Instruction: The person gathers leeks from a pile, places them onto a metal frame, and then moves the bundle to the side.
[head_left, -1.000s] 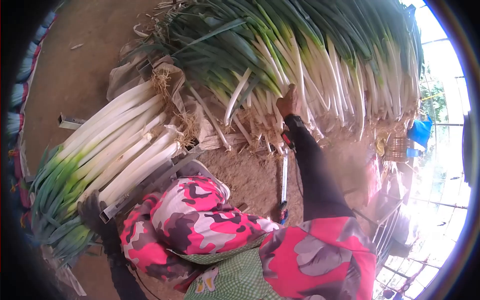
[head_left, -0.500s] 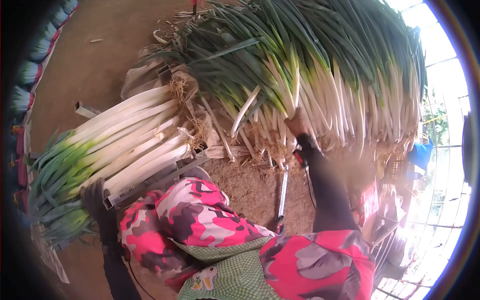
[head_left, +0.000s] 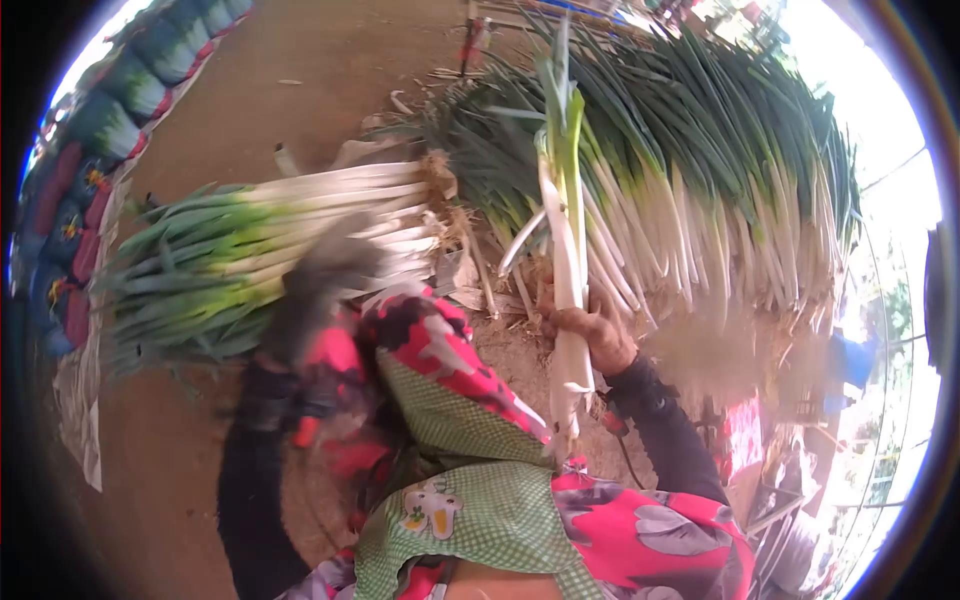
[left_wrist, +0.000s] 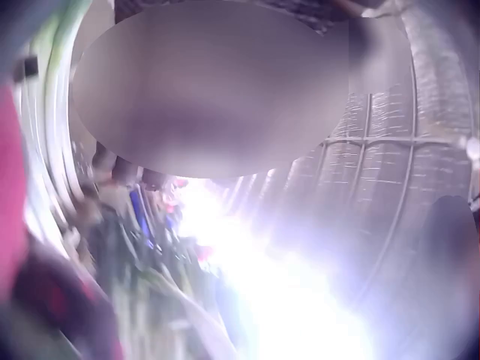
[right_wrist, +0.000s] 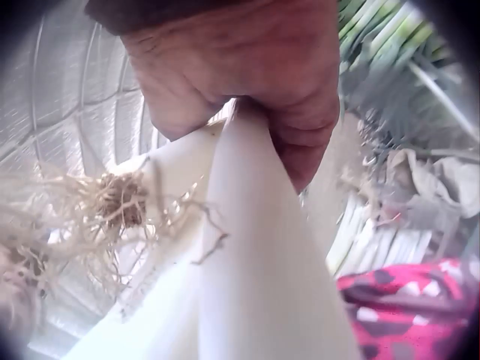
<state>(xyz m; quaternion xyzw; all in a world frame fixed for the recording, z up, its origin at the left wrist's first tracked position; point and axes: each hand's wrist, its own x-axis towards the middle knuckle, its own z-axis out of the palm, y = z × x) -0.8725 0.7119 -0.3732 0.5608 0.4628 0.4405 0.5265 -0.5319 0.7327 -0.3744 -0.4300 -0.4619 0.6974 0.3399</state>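
My right hand [head_left: 605, 335] is bare and grips a few large green onions [head_left: 568, 235] by their white stems, held upright over my lap. In the right wrist view, the thumb and fingers of the right hand [right_wrist: 247, 67] close round thick white stems [right_wrist: 262, 240], with a tangle of roots [right_wrist: 124, 202] beside them. My left hand [head_left: 340, 260] wears a dark glove and is blurred, with nothing seen in it. It overlaps the near side of a laid-out bundle of green onions [head_left: 250, 215]. A blurred patch covers much of the left wrist view.
A large heap of green onions [head_left: 700, 190] spreads across the back right, roots towards me. Packed bundles [head_left: 125, 110] line the far left. A blue container [head_left: 850, 360] and a pink bag [head_left: 742, 435] are on the right, beside a bright greenhouse wall.
My right hand has drawn green onions from the heap towards my lap. My left hand has left the leafy end of the bundle and moved up and right. The head view has shifted.
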